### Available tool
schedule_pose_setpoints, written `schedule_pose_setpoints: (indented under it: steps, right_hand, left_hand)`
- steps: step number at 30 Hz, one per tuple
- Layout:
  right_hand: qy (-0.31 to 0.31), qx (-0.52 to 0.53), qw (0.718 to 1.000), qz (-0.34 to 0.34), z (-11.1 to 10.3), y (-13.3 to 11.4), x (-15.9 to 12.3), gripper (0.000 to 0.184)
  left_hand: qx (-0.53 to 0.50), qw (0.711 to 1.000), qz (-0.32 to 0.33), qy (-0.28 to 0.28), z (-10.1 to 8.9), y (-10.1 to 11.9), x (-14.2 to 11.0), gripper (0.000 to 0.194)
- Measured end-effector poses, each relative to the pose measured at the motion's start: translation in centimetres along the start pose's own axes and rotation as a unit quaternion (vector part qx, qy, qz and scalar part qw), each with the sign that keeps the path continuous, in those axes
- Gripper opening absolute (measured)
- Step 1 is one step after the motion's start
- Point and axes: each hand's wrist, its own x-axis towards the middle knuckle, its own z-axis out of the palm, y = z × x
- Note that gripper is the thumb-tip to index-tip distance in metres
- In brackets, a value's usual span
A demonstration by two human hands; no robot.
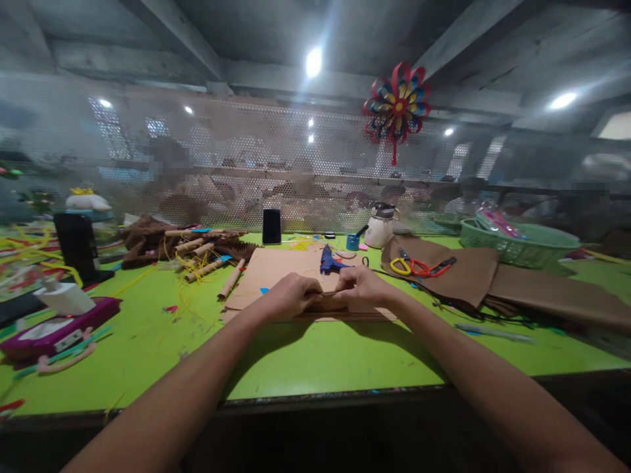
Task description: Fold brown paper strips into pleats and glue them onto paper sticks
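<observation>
My left hand and my right hand meet over the front part of a cardboard sheet. Between their pinched fingers is a small, thin brown paper piece, held at both ends; my fingers cover most of it. Just beyond the hands a blue glue gun lies on the cardboard. A small blue scrap rests near my left hand.
Rolled brown paper tubes with yellow strands lie to the left, near a purple power strip. To the right, scissors rest on brown paper. Behind stand a white jug, a phone and a green basket.
</observation>
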Motion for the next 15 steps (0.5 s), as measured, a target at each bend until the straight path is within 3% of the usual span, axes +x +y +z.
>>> schedule_pose_setpoints:
  steps: [15]
  right_hand:
    - [0.011,-0.082,0.996,-0.042,-1.1,-0.6,-0.1,0.018]
  left_hand:
    - [-0.045,0.999,-0.012,0.008,-0.8,0.8,0.0,0.025]
